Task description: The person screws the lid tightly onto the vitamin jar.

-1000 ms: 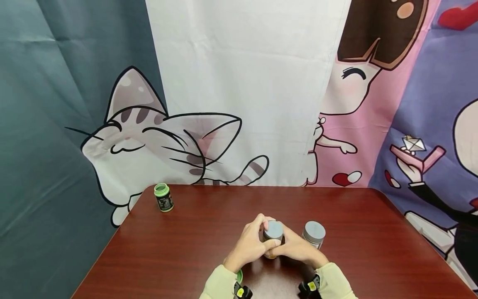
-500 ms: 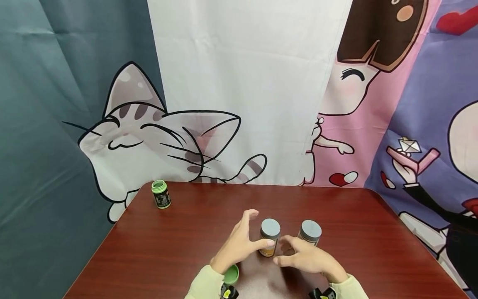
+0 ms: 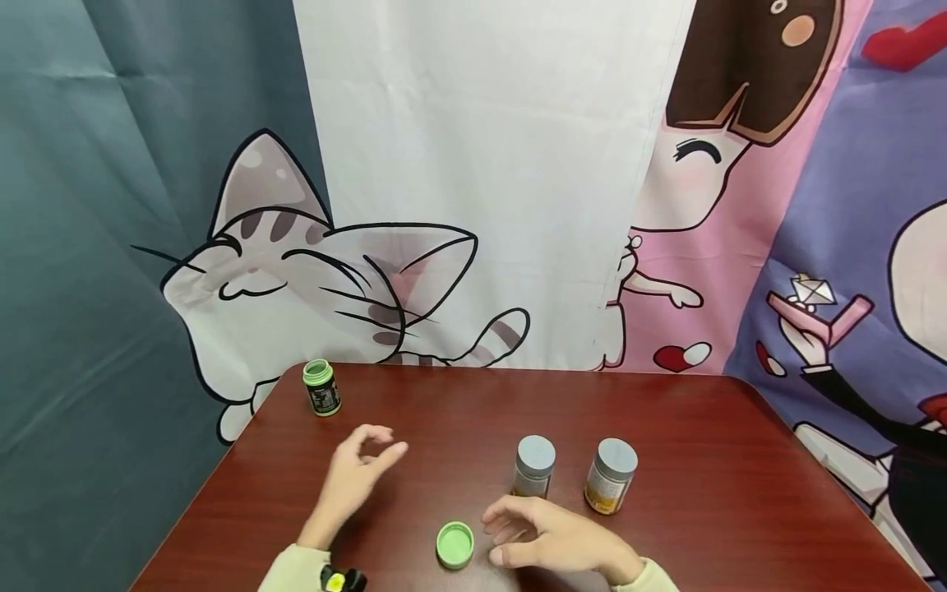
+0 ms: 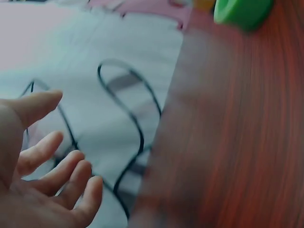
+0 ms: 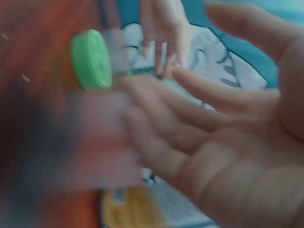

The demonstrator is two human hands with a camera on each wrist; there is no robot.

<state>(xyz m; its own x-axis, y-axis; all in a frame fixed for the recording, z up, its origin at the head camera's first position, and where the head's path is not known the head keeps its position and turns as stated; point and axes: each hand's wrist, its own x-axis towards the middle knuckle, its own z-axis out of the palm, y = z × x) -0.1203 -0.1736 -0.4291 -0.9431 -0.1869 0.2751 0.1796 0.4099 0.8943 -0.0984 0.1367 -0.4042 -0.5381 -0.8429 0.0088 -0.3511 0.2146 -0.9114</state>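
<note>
My left hand (image 3: 349, 483) hovers over the left of the table with loosely bent fingers, holding nothing. Beyond it, near the back left corner, stands a small black jar (image 3: 324, 396) with an uncapped light green neck. A round green lid (image 3: 455, 546) lies hollow side up between my hands. Just right of the lid, my right hand (image 3: 558, 538) hangs with relaxed, empty fingers. Behind that hand stands one grey-lidded jar (image 3: 534, 464), its base partly hidden. Another grey-lidded jar (image 3: 611, 477) with a yellow label stands to its right. The right wrist view also shows the green lid (image 5: 91, 60).
The reddish-brown wooden table (image 3: 740, 510) ends at a straight back edge. Behind it hangs a printed cloth (image 3: 481, 164) with a cartoon cat and cartoon figures.
Both hands have let go of the middle grey-lidded jar, which stays upright. The left hand has moved far left, the right hand left and nearer, exposing the green lid and the right-hand jar.
</note>
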